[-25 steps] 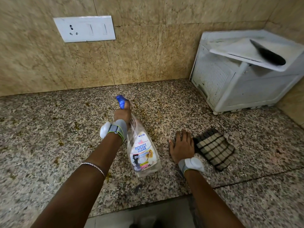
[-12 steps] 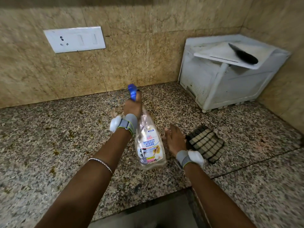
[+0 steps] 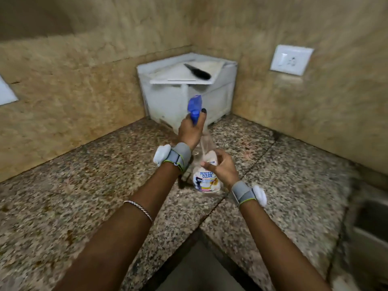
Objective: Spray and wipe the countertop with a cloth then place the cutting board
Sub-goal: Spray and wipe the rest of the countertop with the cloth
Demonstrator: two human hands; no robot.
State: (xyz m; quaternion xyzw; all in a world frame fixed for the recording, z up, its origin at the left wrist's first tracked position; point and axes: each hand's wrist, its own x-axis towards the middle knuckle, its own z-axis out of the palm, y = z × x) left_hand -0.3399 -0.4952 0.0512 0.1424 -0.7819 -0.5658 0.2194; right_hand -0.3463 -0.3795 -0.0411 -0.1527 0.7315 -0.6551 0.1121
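My left hand (image 3: 190,131) grips the neck of a clear spray bottle (image 3: 206,179) with a blue nozzle (image 3: 195,107), held above the speckled granite countertop (image 3: 84,185) and aimed toward the corner. My right hand (image 3: 222,166) hovers in front of the bottle's label with relaxed fingers, and whether it touches the bottle is unclear. A dark patch (image 3: 182,181) under my left wrist may be the checked cloth, mostly hidden. The white cutting board (image 3: 178,75) lies on a white box (image 3: 184,101) in the corner, with a black-handled knife (image 3: 197,71) on it.
Brownish stains dot the countertop at left. A wall socket (image 3: 290,59) sits on the right wall and another plate (image 3: 6,93) on the left wall. A sink (image 3: 369,227) lies at the far right. A seam crosses the counter near its inner corner edge (image 3: 199,234).
The view has swung right toward the corner. My right hand lifted off the counter beside the cloth and came up to the bottle. My left hand carried the bottle higher and toward the white box.
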